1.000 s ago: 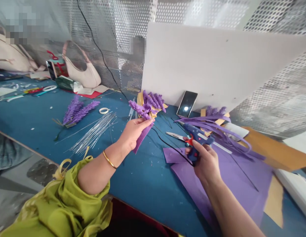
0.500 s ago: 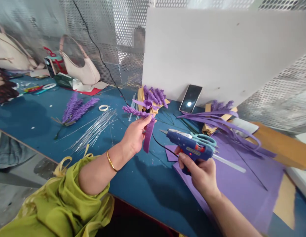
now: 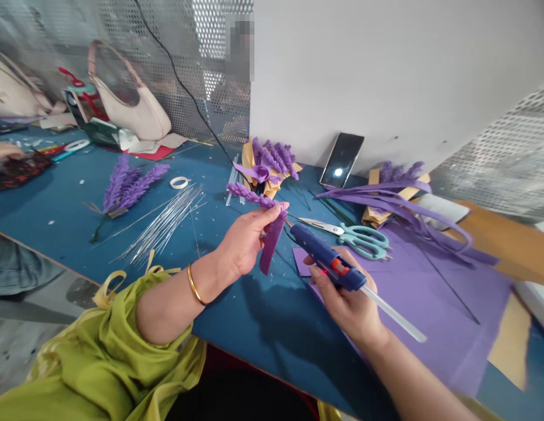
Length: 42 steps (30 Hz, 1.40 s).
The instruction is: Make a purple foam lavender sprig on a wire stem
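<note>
Deep blue across the worktop (image 3: 237, 316), flecked with pale specks! Purple on the flower spikes (image 3: 131, 187), purple again on the flat sheet (image 3: 447, 310). The glue gun (image 3: 327, 251) shows dark blue with orange-red, its stick (image 3: 399, 318) milky translucent. Pale teal handles on the scissors (image 3: 364, 241), lime green on the sleeve (image 3: 118, 339), gold on the bangle (image 3: 195, 285), and cream with a pinkish strap for the handbag (image 3: 136, 114)!

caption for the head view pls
Left hand holds a purple flower; right hand holds a glue gun, nozzle close to the strip.
</note>
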Available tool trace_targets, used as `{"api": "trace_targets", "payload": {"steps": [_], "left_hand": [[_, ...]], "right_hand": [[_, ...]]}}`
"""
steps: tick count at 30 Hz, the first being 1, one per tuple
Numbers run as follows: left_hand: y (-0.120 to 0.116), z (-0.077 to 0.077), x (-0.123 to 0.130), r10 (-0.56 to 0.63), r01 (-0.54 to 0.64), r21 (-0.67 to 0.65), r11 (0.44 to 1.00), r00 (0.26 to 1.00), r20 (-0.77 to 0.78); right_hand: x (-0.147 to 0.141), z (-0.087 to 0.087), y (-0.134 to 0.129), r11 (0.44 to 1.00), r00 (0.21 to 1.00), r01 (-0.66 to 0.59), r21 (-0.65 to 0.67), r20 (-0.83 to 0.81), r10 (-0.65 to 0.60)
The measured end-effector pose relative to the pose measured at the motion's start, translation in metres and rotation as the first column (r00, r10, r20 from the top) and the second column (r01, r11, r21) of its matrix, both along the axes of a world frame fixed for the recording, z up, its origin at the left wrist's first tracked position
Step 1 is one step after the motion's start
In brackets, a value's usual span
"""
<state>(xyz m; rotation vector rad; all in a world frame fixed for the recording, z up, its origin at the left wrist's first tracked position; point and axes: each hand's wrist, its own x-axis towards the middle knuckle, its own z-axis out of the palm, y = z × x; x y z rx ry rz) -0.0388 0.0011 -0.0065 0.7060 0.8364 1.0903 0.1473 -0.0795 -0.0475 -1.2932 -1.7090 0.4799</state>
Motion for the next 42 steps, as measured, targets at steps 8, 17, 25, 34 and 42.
{"api": "trace_targets", "payload": {"steps": [8,17,25,34,42], "left_hand": [[-0.0006,0.0028,0.0000,-0.011,0.011,-0.007,1.000,1.000,-0.006],[-0.0008,0.0030,0.0006,-0.009,0.010,0.011,1.000,0.999,-0.043],[-0.0006,0.0025,0.0013,-0.008,0.008,0.004,1.000,1.000,-0.027],[-0.0003,0.0039,0.0001,-0.007,0.007,0.001,1.000,0.999,-0.036],[-0.0011,0.0045,-0.0004,-0.013,0.013,0.007,1.000,0.999,-0.029]], "right_hand": [[0.0005,0.0037,0.0019,0.990,0.977,0.046,0.137,0.200,-0.073],[-0.0008,0.0065,0.0028,0.979,0.963,0.061,0.193,0.245,-0.109],[-0.0003,0.0074,0.0030,0.976,0.957,0.048,0.214,0.269,-0.106],[-0.0008,0.0069,0.0022,0.957,0.924,0.046,0.287,0.351,-0.150],[-0.0015,0.0078,0.0023,0.953,0.915,0.044,0.301,0.371,-0.159]]}}
